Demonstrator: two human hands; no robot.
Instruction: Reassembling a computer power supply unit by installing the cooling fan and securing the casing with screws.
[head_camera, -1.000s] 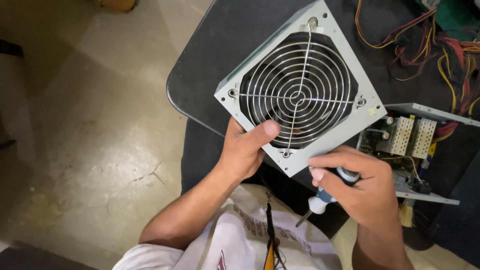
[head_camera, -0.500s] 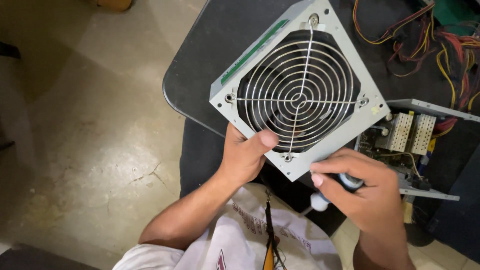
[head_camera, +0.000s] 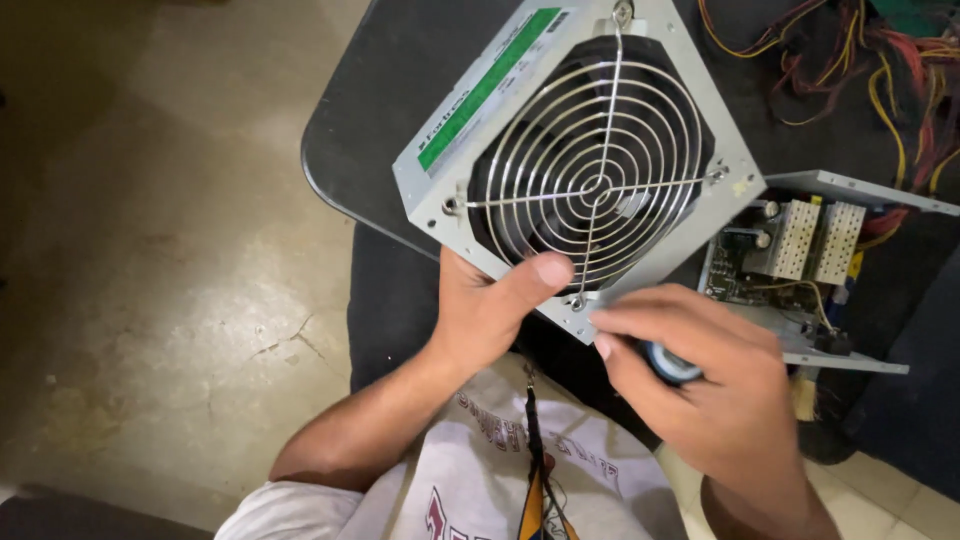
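The fan cover (head_camera: 585, 170), a square grey metal plate with a round wire grille and a dark fan behind it, is held tilted above the near edge of the dark counter (head_camera: 400, 110). My left hand (head_camera: 480, 310) clamps the cover's lower edge, thumb pressed on the face just beside the lowest grille screw (head_camera: 576, 300), the other fingers hidden behind the plate, so that grip is closed tight on the cover. My right hand (head_camera: 710, 390) sits just below and to the right of that same corner, curled narrowly around a screwdriver (head_camera: 668, 362), of which only the blue and black handle end shows; the hand is blurred and the tip is hidden, so I cannot tell whether it sits in the screw.

As far as I can judge, the cover is already free of its housing, since it is lifted clear, while the grille is still fastened: screws show at the left, top, right and bottom ears. So the grille removal looks barely begun at the bottom screw.

A green label strip (head_camera: 490, 85) runs along the cover's upper-left side. To the right of the cover lies the open metal case (head_camera: 850, 190) with a circuit board and pale heatsinks (head_camera: 810, 240). Above that, behind the cover's right corner, coloured wires (head_camera: 870, 70) spread over the counter. Left of the cover, below the counter, is bare concrete floor (head_camera: 160, 250).
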